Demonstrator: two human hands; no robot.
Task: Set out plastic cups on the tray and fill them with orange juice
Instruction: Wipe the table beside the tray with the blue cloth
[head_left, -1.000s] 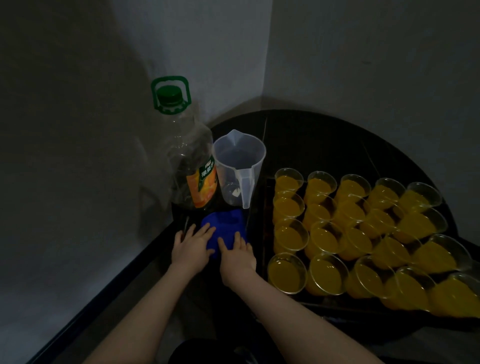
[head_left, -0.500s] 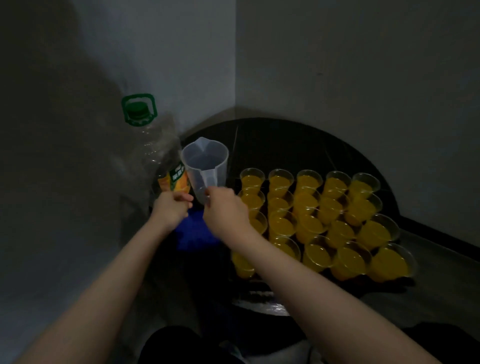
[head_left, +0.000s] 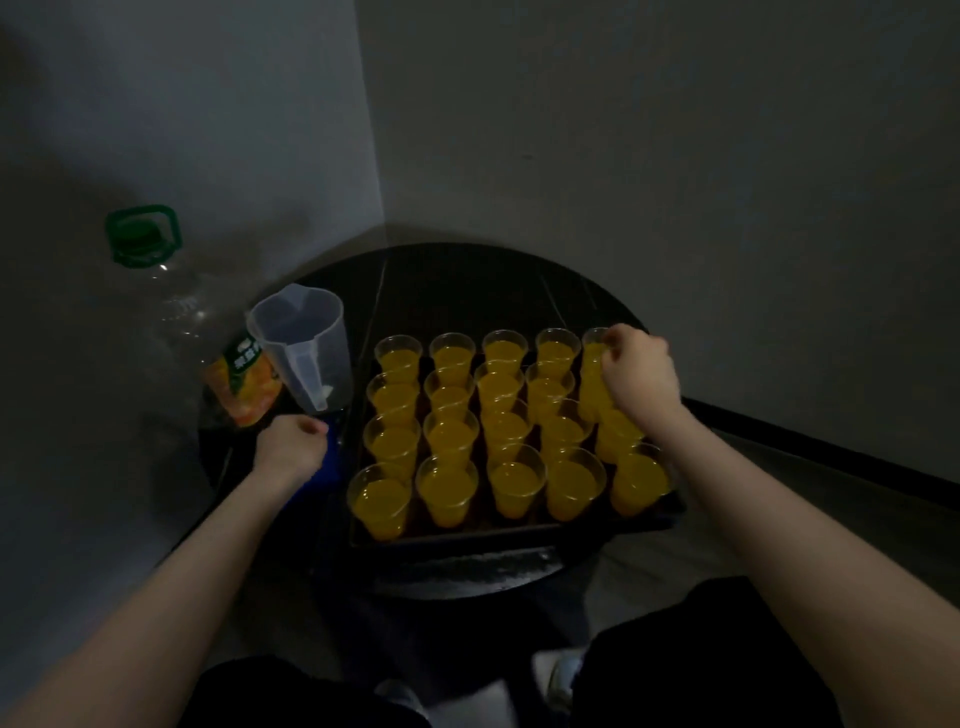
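The bottle (head_left: 171, 332) at far left carries an orange-and-green label (head_left: 243, 379) with white characters on its green band; they are too blurred to read.

From my remote seat, the cups (head_left: 447, 488) looked like thin clear plastic, glossy at the rims, on a dark tray (head_left: 511, 536) whose front lip had a dull sheen; I could not tell its material. Left of the tray, the measuring jug (head_left: 303, 349) was frosted, translucent plastic with a smooth matt skin. Further left of the tray, the big bottle (head_left: 179, 332) was clear, shiny plastic catching small highlights, with a glossy printed label (head_left: 243, 382) and a green plastic cap and handle (head_left: 143, 242). The round table (head_left: 470, 288) under the tray read dark and matt, with faint seams. The walls behind it (head_left: 675, 156) looked smooth, painted, flat.
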